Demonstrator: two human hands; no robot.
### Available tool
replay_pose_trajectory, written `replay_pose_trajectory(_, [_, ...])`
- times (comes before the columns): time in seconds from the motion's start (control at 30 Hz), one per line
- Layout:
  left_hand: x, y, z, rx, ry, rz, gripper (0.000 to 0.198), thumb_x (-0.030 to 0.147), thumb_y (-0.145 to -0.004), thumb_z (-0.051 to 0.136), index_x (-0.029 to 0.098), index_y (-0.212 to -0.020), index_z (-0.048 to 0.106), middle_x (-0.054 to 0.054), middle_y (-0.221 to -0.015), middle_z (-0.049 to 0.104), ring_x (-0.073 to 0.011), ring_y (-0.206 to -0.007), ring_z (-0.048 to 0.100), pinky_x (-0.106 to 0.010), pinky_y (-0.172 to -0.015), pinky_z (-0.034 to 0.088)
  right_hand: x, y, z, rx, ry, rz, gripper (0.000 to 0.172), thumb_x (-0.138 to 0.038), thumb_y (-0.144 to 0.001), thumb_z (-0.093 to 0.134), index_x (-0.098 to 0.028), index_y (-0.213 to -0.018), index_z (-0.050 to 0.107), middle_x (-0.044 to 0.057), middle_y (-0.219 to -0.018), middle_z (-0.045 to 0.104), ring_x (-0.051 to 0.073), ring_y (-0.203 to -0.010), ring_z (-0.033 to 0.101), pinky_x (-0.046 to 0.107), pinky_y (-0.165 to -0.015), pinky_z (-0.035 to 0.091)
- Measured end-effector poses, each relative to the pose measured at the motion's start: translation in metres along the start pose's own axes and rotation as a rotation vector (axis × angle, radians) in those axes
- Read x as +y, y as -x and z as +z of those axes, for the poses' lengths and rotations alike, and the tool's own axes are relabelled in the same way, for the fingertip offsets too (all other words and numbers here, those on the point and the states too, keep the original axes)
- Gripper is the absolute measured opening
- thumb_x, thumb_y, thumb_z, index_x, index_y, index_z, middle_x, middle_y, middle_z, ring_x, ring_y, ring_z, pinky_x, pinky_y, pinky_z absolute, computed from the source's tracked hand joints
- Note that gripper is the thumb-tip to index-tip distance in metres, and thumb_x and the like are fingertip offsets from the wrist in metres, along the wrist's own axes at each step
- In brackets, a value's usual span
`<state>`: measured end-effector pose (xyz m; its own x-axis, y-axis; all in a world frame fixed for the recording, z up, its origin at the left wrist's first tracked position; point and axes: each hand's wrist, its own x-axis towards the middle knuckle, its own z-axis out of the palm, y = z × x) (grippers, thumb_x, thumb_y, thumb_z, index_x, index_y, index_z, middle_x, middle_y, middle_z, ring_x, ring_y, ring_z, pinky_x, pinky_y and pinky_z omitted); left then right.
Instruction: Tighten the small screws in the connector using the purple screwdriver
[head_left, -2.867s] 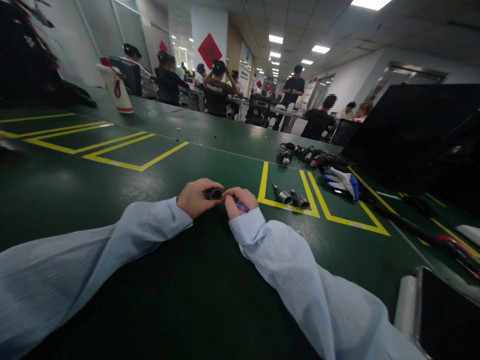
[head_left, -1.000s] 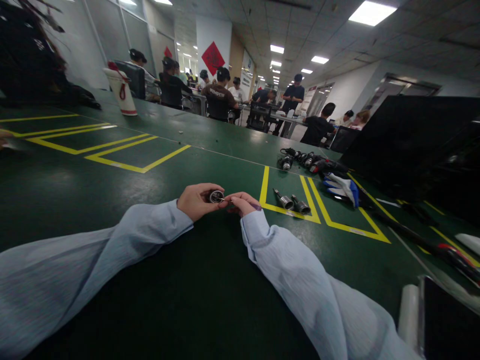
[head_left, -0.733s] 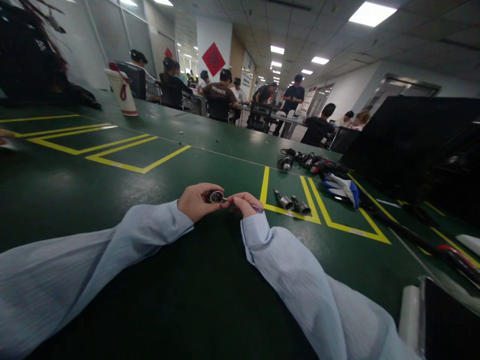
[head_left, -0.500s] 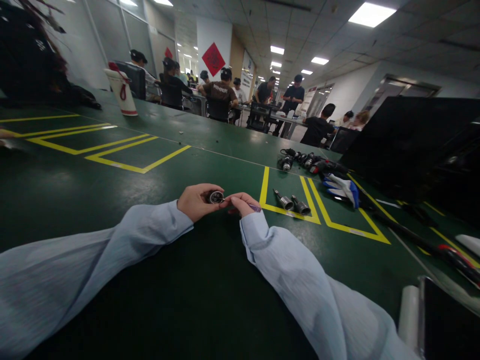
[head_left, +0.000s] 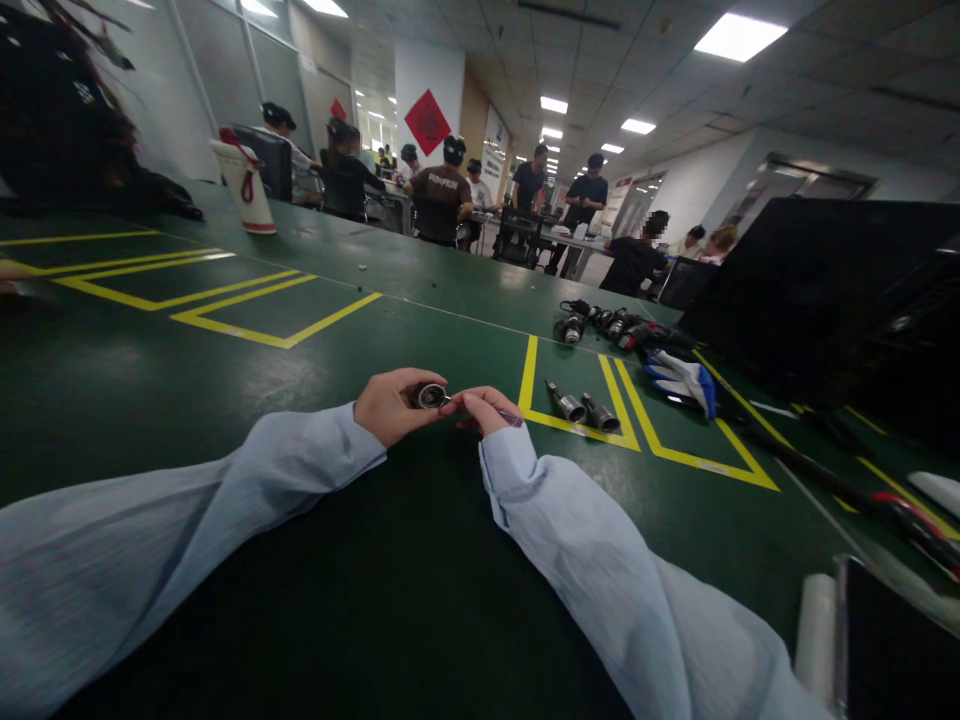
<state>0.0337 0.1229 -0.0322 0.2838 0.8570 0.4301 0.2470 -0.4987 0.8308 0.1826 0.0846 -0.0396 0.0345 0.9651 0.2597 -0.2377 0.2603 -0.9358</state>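
Observation:
My left hand (head_left: 390, 405) is closed around a hole saw (head_left: 431, 396), a round metal cup whose open end faces me. In my right hand (head_left: 484, 408) I pinch a small screwdriver (head_left: 512, 418) with a purplish handle. Its thin metal shaft reaches left to the rim of the hole saw; where exactly the tip ends is too small to tell. Two more hole saws with shanks lie side by side to the right, a left one (head_left: 573, 409) and a right one (head_left: 604, 416), within a yellow-taped box.
Behind the taped boxes lie black power tools (head_left: 574, 328) and a blue-and-white glove (head_left: 684, 382). A white cup (head_left: 246, 190) stands at the back left. On the right are a dark monitor (head_left: 817, 300) and a black-and-red cable or tool (head_left: 900, 510). Several people sit or stand beyond the table.
The hole saw in my left hand has tilted very slightly. Both hands otherwise keep the same place and grip.

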Motion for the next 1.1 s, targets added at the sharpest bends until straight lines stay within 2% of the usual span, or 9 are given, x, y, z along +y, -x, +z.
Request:
replay_pose_trajectory(0.27, [0.0035, -0.0022, 0.0004, 0.003, 0.124, -0.070, 0.043, 0.028, -0.047, 0.078, 0.011, -0.083, 0.063, -0.004, -0.074, 0.068, -0.0178, -0.070, 0.065, -0.031, -0.072, 0.055, 0.0022, -0.0013, -0.0024, -0.024, -0.083, 0.043, 0.012, -0.026, -0.073, 0.054, -0.019, -0.067, 0.063, 0.002, -0.059, 0.067, 0.015, -0.061, 0.063, 0.025, -0.054, 0.047])
replay_pose_trajectory(0.5, [-0.0006, -0.0004, -0.0020, 0.003, 0.006, 0.007, 0.038, 0.027, -0.054, 0.074, 0.011, -0.087, 0.064, -0.006, -0.080, 0.069, -0.0188, -0.074, 0.065, -0.031, -0.069, 0.056, -0.0011, 0.0019, 0.0037, 0.027, 0.024, -0.024, 0.015, -0.031, -0.072, 0.056, -0.017, -0.069, 0.061, 0.002, -0.060, 0.067, 0.014, -0.062, 0.062, 0.023, -0.053, 0.045])
replay_pose_trajectory(0.67, [-0.0001, -0.0008, -0.0013, -0.038, 0.052, -0.024, 0.037, 0.026, -0.053, 0.075, 0.012, -0.085, 0.063, -0.004, -0.078, 0.069, -0.0172, -0.072, 0.065, -0.030, -0.071, 0.056, 0.0018, -0.0006, -0.0003, -0.008, -0.079, 0.040, 0.014, -0.028, -0.072, 0.054, -0.018, -0.067, 0.062, 0.001, -0.058, 0.067, 0.014, -0.060, 0.061, 0.024, -0.053, 0.046])
replay_pose_trajectory(0.8, [-0.0020, -0.0018, -0.0003, -0.021, 0.081, -0.030, 0.039, 0.027, -0.052, 0.075, 0.012, -0.085, 0.063, -0.005, -0.078, 0.069, -0.0177, -0.072, 0.065, -0.031, -0.071, 0.055, 0.0035, -0.0023, -0.0027, 0.000, -0.098, 0.075, 0.013, -0.029, -0.071, 0.055, -0.020, -0.066, 0.063, 0.001, -0.056, 0.065, 0.016, -0.061, 0.061, 0.025, -0.053, 0.046])
replay_pose_trajectory(0.97, [-0.0031, -0.0013, -0.0024, 0.005, -0.054, 0.044, 0.038, 0.031, -0.055, 0.072, 0.011, -0.087, 0.064, -0.008, -0.083, 0.068, -0.0193, -0.075, 0.065, -0.031, -0.068, 0.055, 0.0010, -0.0011, 0.0002, 0.028, -0.085, 0.036, 0.015, -0.032, -0.070, 0.055, -0.019, -0.064, 0.061, 0.001, -0.054, 0.064, 0.015, -0.057, 0.060, 0.025, -0.051, 0.044])
replay_pose_trajectory(1.1, [-0.0015, -0.0009, -0.0056, -0.004, -0.212, 0.111, 0.036, 0.032, -0.059, 0.069, 0.013, -0.090, 0.065, -0.008, -0.084, 0.067, -0.0198, -0.075, 0.064, -0.029, -0.063, 0.053, -0.0041, 0.0018, 0.0027, 0.079, 0.038, -0.013, 0.017, -0.031, -0.071, 0.054, -0.018, -0.062, 0.060, 0.000, -0.050, 0.063, 0.012, -0.050, 0.055, 0.024, -0.052, 0.043])
